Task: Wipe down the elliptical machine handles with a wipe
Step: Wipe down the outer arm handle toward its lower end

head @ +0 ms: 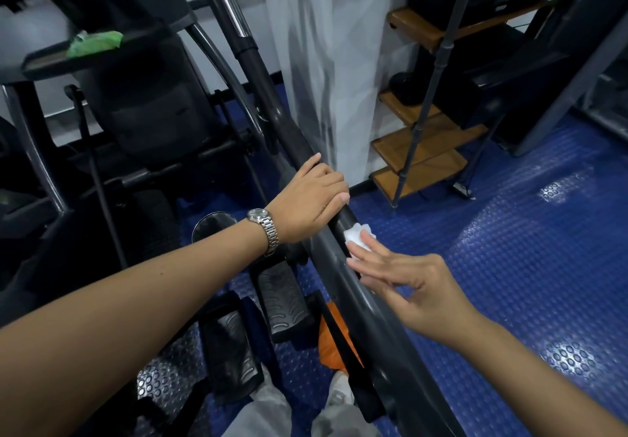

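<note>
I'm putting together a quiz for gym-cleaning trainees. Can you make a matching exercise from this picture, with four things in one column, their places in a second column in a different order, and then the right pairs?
Things
1. wipe
2. wristwatch
3. green packet
4. wooden rack

Places
A. on the wrist of the left hand
B. on the blue floor, beside the white pillar
C. on the handle, under the straight fingers of the right hand
D. on the console tray, upper left

Pairs: 1-C, 2-A, 3-D, 4-B
</note>
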`<action>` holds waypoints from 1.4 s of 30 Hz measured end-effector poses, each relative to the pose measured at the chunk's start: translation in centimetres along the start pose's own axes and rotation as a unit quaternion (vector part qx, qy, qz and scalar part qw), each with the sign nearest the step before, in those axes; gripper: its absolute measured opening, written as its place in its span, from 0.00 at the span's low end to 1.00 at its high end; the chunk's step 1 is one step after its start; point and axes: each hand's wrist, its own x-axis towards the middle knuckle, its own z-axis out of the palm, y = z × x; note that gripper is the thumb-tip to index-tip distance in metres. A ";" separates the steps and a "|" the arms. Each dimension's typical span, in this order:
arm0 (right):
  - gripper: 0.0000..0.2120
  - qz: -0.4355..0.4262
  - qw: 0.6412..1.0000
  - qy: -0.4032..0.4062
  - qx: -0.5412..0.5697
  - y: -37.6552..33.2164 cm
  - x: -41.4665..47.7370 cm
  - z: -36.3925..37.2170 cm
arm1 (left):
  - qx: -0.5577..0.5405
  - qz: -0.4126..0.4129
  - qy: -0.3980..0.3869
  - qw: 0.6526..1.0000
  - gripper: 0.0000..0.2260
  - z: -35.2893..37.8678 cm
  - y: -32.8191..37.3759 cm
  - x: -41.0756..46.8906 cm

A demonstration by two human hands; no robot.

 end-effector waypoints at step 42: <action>0.26 0.171 0.971 -0.070 -0.149 -2.3 5.4 0.2 | -0.049 -0.034 0.069 0.996 0.18 -2.0 -3.9 -2.8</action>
